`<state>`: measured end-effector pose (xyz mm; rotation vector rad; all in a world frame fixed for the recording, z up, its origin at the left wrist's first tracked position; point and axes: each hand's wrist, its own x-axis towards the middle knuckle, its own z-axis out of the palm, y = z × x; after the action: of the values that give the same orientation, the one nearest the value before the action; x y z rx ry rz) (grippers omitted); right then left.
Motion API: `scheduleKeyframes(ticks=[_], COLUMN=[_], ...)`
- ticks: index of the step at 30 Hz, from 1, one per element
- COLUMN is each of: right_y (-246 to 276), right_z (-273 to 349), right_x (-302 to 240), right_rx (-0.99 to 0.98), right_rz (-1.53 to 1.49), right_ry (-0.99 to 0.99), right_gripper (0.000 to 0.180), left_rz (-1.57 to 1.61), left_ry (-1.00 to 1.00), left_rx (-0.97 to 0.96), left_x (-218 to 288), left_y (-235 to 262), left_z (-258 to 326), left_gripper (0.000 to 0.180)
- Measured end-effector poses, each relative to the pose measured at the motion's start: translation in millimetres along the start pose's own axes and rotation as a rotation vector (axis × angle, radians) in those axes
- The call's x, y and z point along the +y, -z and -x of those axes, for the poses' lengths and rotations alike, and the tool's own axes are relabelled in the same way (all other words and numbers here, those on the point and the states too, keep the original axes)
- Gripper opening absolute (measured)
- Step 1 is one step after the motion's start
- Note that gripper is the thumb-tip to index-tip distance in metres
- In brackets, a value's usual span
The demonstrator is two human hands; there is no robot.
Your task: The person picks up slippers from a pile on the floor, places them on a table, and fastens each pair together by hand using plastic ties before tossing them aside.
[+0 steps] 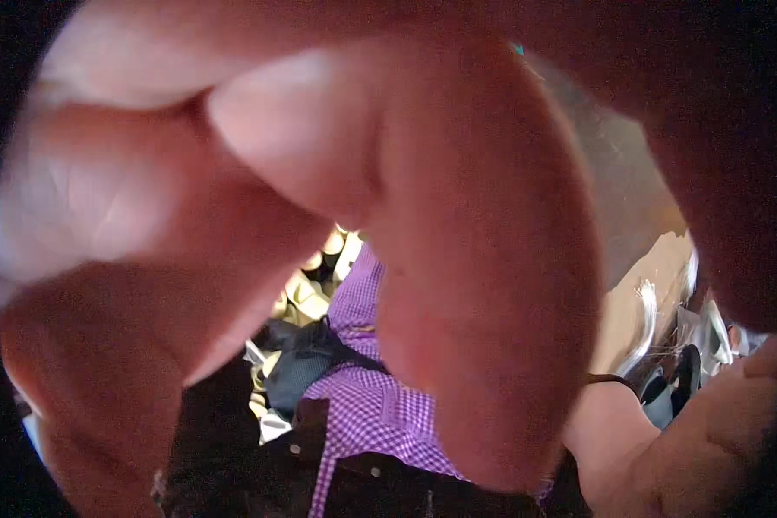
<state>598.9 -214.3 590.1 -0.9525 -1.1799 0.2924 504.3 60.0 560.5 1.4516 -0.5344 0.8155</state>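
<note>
Very close to the lens, my left hand [483,285] fills most of the head view, blurred and partly in shadow. Its fingers are bent and bunched together, and whatever they may grip lies outside the picture. At the lower right, part of my right hand [691,432] shows, cut off by the dark rim; its fingertips are hidden. A dark, out-of-focus finger crosses the upper right, and I cannot tell which hand it belongs to. Between the hands appears purple-and-white checked cloth [380,414] with a black mesh-like piece [306,367] against it.
Several pale yellow pieces [306,293] lie heaped behind the cloth. Black material with round metal studs [293,449] spreads below it. To the right are a tan sheet [634,315] and a jumble of clear and white plastic-looking items [712,337], beside a grey-brown surface [622,181].
</note>
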Motion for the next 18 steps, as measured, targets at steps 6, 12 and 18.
scheduleKeyframes(ticks=[6,12,18], right_y=[14,14,19], right_z=[25,51,46], right_x=[-23,-14,-14], right_rx=[0.057,0.139,0.082], right_rz=[0.036,-0.023,-0.134], right_ry=[-0.013,-0.030,-0.116], right_gripper=[0.023,0.023,0.024], left_rz=[0.065,0.022,-0.637], left_ry=[0.085,0.565,1.128], left_rx=[0.046,0.212,0.323], left_x=[11,0,-87], left_y=[-2,4,32], left_z=[20,72,275], left_gripper=[0.062,0.043,0.024])
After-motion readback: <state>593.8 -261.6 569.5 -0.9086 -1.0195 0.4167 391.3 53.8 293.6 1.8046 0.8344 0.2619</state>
